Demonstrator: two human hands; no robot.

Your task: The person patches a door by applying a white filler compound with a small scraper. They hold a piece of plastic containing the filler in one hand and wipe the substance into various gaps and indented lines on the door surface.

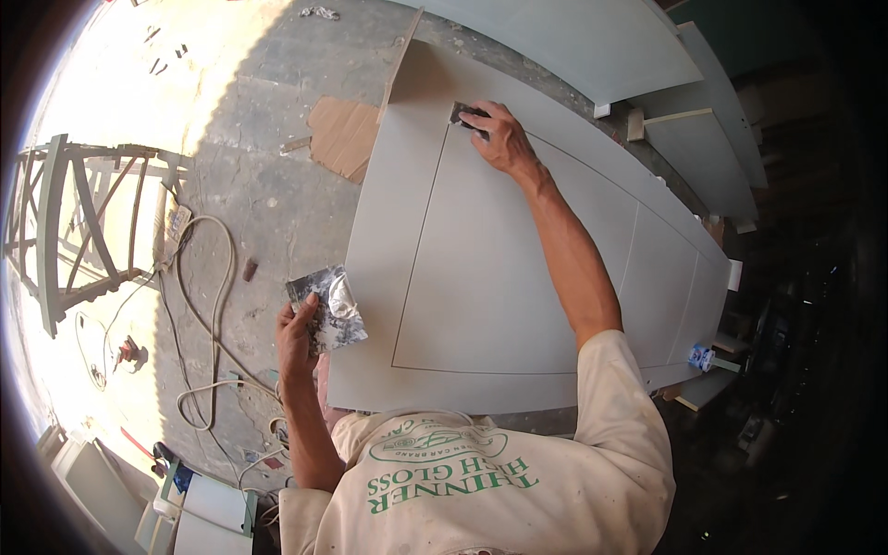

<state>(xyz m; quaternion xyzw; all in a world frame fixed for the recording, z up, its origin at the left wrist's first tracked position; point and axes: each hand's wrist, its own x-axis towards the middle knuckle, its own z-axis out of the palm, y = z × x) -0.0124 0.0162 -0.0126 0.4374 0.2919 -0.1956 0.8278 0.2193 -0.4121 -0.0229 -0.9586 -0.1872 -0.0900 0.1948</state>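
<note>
A large pale grey door panel (499,277) lies flat in front of me, with thin dark grooves forming rectangles on its face. My right hand (507,141) reaches to the panel's far left part, its fingers closed on a small dark scraper (459,112). The scraper touches the panel at the corner of a groove. By the panel's left edge, my left hand (294,340) grips a thin square plate (333,324) smeared grey and white. A shiny white lump of putty (340,294) sits on that plate, and my thumb presses on its upper face.
More grey panels (592,46) stand beyond and to the right. A small can (701,357) sits at the panel's right end. On the concrete floor at left lie flattened cardboard (342,139), looped cables (222,324) and a wooden frame (83,222). White boards (208,513) are at lower left.
</note>
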